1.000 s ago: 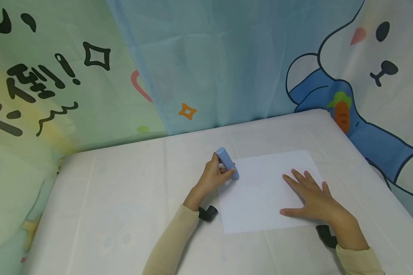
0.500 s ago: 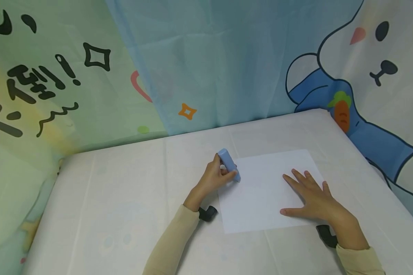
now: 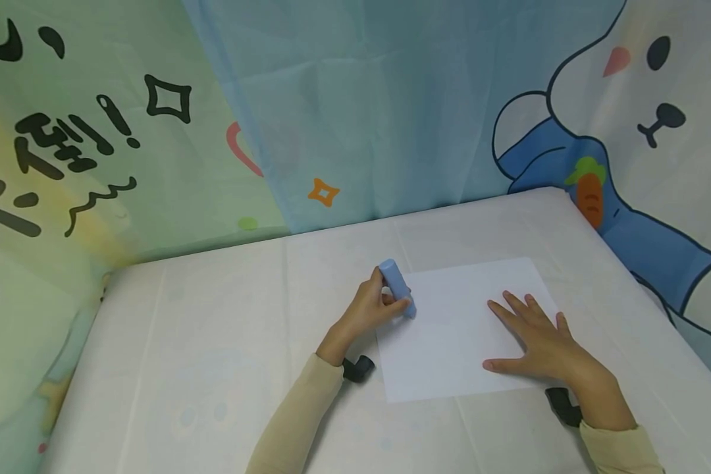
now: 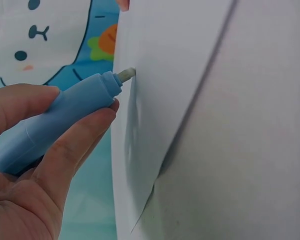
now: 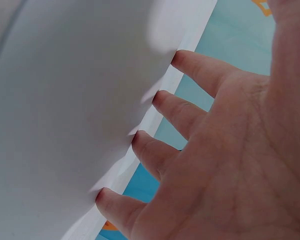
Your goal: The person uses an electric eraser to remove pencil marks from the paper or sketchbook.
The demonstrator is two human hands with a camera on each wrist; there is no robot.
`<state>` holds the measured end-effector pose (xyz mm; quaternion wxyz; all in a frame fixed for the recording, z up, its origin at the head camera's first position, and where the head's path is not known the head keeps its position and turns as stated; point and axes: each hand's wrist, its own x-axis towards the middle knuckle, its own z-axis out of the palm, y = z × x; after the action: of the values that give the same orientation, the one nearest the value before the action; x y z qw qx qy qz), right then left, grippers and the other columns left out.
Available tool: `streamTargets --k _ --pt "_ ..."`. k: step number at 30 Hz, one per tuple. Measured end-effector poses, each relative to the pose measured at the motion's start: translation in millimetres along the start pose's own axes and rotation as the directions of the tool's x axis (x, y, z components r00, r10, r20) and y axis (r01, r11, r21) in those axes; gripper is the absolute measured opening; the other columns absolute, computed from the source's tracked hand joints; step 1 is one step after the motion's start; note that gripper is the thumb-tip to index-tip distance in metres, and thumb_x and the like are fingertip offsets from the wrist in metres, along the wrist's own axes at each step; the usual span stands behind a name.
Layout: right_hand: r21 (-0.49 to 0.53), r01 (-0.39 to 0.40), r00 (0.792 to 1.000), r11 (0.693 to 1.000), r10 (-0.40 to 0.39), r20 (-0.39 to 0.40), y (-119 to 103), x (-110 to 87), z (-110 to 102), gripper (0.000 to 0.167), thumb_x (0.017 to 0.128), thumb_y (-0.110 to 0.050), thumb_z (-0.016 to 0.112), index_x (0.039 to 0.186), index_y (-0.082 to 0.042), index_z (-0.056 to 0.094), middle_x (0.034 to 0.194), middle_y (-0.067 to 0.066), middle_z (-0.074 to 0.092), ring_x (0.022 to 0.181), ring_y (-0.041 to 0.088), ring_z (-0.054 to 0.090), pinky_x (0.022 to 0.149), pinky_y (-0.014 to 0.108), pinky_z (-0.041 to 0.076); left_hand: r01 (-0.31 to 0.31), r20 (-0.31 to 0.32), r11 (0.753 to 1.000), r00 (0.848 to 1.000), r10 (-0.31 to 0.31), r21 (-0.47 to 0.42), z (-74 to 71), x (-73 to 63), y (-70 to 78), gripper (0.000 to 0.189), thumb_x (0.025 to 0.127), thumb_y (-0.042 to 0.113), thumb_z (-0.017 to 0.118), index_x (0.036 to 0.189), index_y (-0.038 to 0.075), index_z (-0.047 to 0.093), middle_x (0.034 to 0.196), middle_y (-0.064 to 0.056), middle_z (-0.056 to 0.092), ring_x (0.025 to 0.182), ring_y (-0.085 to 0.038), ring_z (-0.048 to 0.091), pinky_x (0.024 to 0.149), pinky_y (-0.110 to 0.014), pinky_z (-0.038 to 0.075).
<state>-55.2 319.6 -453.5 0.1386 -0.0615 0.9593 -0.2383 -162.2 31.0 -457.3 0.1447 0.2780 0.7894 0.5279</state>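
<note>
A thick light-blue marker (image 3: 398, 288) with a pale tip is pinched between the thumb and fingers of my left hand (image 3: 368, 309). In the left wrist view the marker (image 4: 65, 117) slants, its uncapped tip meeting the paper (image 4: 165, 65). It stands near the left edge of the white sheet of paper (image 3: 438, 349) in the head view. My right hand (image 3: 536, 342) lies with fingers spread over the sheet's right side. Seen from the right wrist, the straight fingertips of that hand (image 5: 190, 140) press on the paper (image 5: 65, 125).
A white cloth covers the table (image 3: 213, 368) under the sheet. Behind it hangs a printed backdrop (image 3: 361, 118) with a cartoon bear and lettering. Black wrist mounts (image 3: 358, 368) sit at both wrists, close over the tabletop.
My left hand and the marker have slid slightly right and toward me over the left part of the paper. The right hand has stayed in place.
</note>
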Motion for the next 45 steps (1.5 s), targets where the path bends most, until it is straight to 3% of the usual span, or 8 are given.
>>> streamTargets --k 12,26,45 --pt "-0.001 0.003 1.000 1.000 -0.003 -0.001 -0.1 0.7 -1.0 0.110 0.070 -0.059 0.079 0.152 -0.006 0.027 0.158 0.028 0.013 0.143 0.053 -0.002 0.100 0.079 -0.007 -0.015 0.105 1.000 0.994 0.018 -0.027 -0.4 0.4 2.2 0.038 0.092 0.000 0.064 0.119 -0.007 0.039 0.118 -0.026 0.064 0.095 -0.033 0.070 0.074 -0.020 0.053" --pt "0.007 0.001 1.000 1.000 -0.001 0.001 -0.9 0.3 -0.5 0.110 0.070 -0.058 0.079 0.151 -0.005 0.028 0.158 0.028 0.013 0.143 0.053 -0.002 0.100 0.079 -0.007 -0.020 0.160 1.000 0.987 0.022 -0.014 -1.2 -0.3 4.4 0.040 0.091 0.000 0.065 0.120 -0.007 0.038 0.117 -0.024 0.061 0.097 -0.033 0.069 0.077 -0.021 0.054" --pt "0.002 0.000 1.000 1.000 0.000 0.000 -0.3 -0.7 -0.1 0.110 0.070 -0.058 0.079 0.152 -0.005 0.027 0.158 0.028 0.013 0.143 0.053 -0.002 0.100 0.079 -0.007 -0.010 0.132 1.000 0.991 0.009 0.007 -2.9 -1.0 5.4 0.040 0.091 0.002 0.066 0.119 -0.005 0.039 0.116 -0.023 0.063 0.093 -0.030 0.070 0.074 -0.021 0.054"
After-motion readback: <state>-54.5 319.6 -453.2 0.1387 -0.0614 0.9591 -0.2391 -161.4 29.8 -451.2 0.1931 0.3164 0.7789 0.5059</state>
